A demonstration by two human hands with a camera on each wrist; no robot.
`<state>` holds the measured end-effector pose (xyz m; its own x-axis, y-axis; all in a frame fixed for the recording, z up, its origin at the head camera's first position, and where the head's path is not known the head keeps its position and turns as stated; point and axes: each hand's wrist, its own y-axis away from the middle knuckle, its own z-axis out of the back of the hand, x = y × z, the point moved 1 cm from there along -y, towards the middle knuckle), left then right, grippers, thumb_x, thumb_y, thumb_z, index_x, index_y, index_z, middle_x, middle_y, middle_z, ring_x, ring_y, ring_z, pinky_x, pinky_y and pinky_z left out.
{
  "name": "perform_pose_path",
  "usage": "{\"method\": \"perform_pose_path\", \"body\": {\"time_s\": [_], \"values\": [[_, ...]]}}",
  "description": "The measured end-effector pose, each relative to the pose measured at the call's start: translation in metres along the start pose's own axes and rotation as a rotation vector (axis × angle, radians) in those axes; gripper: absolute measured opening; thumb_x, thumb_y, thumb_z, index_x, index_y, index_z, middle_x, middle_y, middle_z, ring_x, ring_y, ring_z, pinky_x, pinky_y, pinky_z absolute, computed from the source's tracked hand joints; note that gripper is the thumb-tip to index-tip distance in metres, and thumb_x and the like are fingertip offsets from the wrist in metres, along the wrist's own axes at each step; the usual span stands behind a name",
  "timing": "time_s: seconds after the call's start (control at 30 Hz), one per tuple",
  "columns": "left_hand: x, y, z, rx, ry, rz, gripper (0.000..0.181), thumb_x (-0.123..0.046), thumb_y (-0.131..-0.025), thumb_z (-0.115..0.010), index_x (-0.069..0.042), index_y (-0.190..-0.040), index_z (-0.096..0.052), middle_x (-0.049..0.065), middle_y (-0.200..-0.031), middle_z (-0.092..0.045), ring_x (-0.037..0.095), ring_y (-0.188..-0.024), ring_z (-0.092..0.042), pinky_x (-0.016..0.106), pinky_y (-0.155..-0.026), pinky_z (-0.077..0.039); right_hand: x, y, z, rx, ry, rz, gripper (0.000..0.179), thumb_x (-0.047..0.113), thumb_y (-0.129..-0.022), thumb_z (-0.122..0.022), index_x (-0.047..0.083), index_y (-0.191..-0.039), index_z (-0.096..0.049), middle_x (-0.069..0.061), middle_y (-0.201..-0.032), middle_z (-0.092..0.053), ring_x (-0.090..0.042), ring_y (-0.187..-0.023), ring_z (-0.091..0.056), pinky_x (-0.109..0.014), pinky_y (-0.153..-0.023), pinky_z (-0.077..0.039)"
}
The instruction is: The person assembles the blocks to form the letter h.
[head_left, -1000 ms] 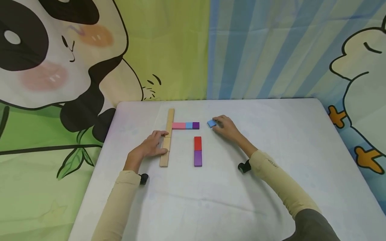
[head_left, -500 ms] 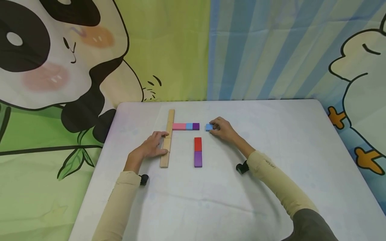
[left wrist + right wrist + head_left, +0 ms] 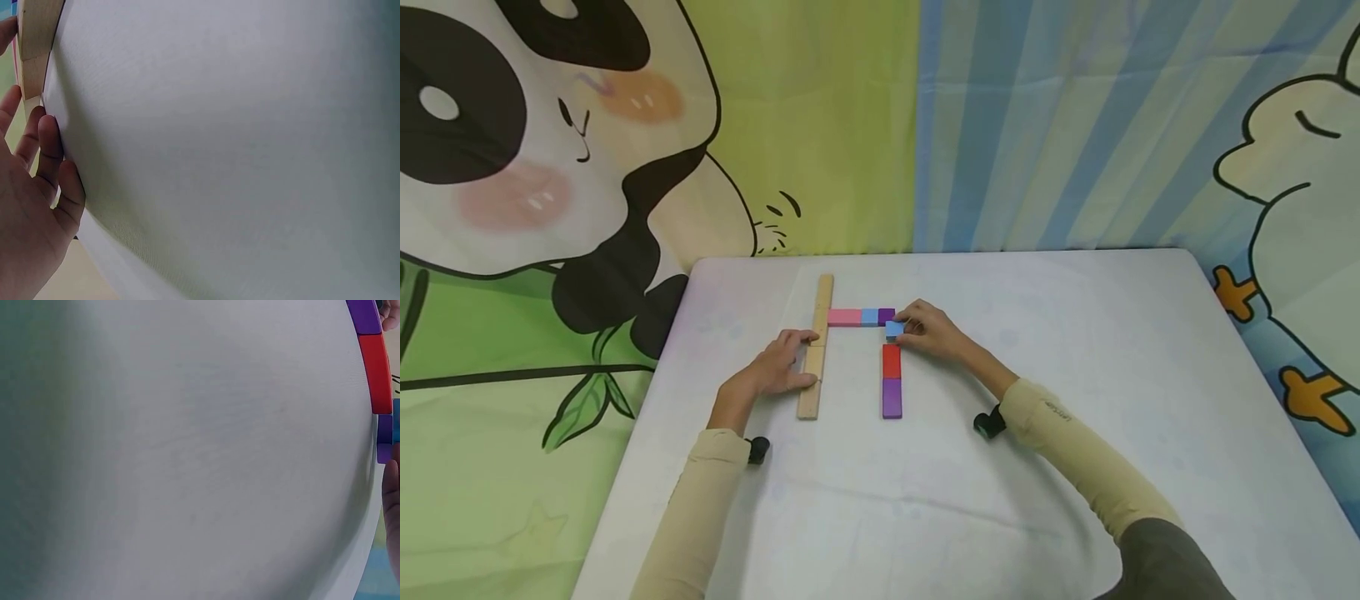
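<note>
My right hand (image 3: 931, 331) pinches a small light blue block (image 3: 894, 331) between thumb and fingers. It sits in the gap between a dark purple block (image 3: 886, 316) and a red block (image 3: 891, 361). Below the red one, end to end, lies a longer purple block (image 3: 892, 398). A pink block (image 3: 845, 317), another light blue block (image 3: 869, 317) and the dark purple one form a row. That row meets a column of plain wooden blocks (image 3: 824, 296). My left hand (image 3: 773, 367) rests against the column's left side, fingers spread; the left wrist view shows its fingers (image 3: 50, 144) loosely bent.
Everything lies on a white-covered table (image 3: 1045, 317). Behind it hangs a cartoon-printed cloth (image 3: 842, 125) in green and blue. Dark wrist cameras (image 3: 989, 423) are worn under both forearms.
My right hand has carried the light blue block leftward and toward me, from right of the row to just above the red block, turning it straight. My left hand has stayed put.
</note>
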<state>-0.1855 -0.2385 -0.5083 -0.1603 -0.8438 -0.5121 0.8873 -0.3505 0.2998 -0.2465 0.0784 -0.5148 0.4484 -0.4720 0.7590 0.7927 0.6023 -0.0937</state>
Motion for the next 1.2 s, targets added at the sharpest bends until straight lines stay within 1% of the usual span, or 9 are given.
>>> {"method": "perform_pose_path", "body": {"time_s": [0.27,0.47,0.57,0.7,0.83,1.07,1.2], "values": [[-0.0022,0.0024,0.0013,0.002,0.001,-0.011,0.074,-0.028,-0.086,-0.071,-0.013,-0.147,-0.032,0.02,-0.147,-0.033,0.04,-0.131,-0.037,0.06,-0.107,-0.033,0.0021,-0.0047,-0.0037,0.032,-0.003,-0.01,0.036,0.014,-0.087,-0.072,0.0,-0.119,-0.064,-0.015,-0.109,-0.057,-0.022,-0.093,-0.06,-0.032,-0.085,-0.052],[-0.0025,0.0028,0.0008,0.007,-0.002,-0.005,0.074,-0.03,-0.086,-0.07,-0.014,-0.147,-0.031,0.019,-0.145,-0.033,0.039,-0.128,-0.039,0.06,-0.105,-0.034,0.0029,-0.0057,-0.0058,0.052,0.0,-0.03,0.036,0.015,-0.088,-0.071,0.001,-0.12,-0.064,-0.014,-0.108,-0.057,-0.021,-0.092,-0.058,-0.028,-0.084,-0.051],[-0.0021,0.0026,0.0004,0.005,-0.007,-0.008,0.074,-0.029,-0.086,-0.07,-0.013,-0.147,-0.031,0.019,-0.145,-0.033,0.039,-0.128,-0.039,0.059,-0.105,-0.034,0.0029,-0.0058,-0.0063,0.054,0.001,-0.033,0.036,0.016,-0.088,-0.071,0.001,-0.12,-0.064,-0.013,-0.108,-0.057,-0.019,-0.091,-0.057,-0.027,-0.083,-0.05],[-0.0021,0.0024,0.0006,-0.003,-0.01,-0.016,0.074,-0.028,-0.086,-0.07,-0.013,-0.147,-0.032,0.02,-0.145,-0.033,0.04,-0.13,-0.039,0.06,-0.106,-0.034,0.0036,-0.0058,-0.0061,0.048,0.004,-0.017,0.036,0.015,-0.088,-0.072,0.0,-0.119,-0.064,-0.014,-0.107,-0.057,-0.02,-0.09,-0.058,-0.027,-0.082,-0.05],[-0.0021,0.0018,0.0008,-0.008,-0.002,-0.012,0.073,-0.028,-0.086,-0.071,-0.013,-0.146,-0.032,0.02,-0.146,-0.033,0.04,-0.131,-0.038,0.06,-0.107,-0.033,0.004,-0.0057,-0.0055,0.044,-0.003,-0.012,0.036,0.015,-0.088,-0.072,0.0,-0.119,-0.064,-0.014,-0.107,-0.057,-0.02,-0.09,-0.058,-0.026,-0.081,-0.05],[-0.0022,0.0021,0.0005,-0.002,-0.004,-0.002,0.074,-0.028,-0.086,-0.071,-0.014,-0.147,-0.031,0.019,-0.146,-0.033,0.04,-0.13,-0.038,0.06,-0.106,-0.034,0.0022,-0.0063,-0.0062,0.047,-0.011,-0.043,0.036,0.015,-0.088,-0.071,0.001,-0.12,-0.063,-0.014,-0.109,-0.057,-0.021,-0.091,-0.058,-0.027,-0.083,-0.05],[-0.0018,0.0015,0.0002,0.001,-0.009,0.0,0.074,-0.029,-0.086,-0.071,-0.014,-0.147,-0.031,0.019,-0.145,-0.034,0.039,-0.13,-0.038,0.06,-0.106,-0.034,0.0007,-0.0053,-0.0061,0.046,-0.011,-0.064,0.039,0.016,-0.088,-0.072,0.0,-0.122,-0.062,-0.014,-0.11,-0.057,-0.02,-0.092,-0.06,-0.028,-0.084,-0.051]]}}
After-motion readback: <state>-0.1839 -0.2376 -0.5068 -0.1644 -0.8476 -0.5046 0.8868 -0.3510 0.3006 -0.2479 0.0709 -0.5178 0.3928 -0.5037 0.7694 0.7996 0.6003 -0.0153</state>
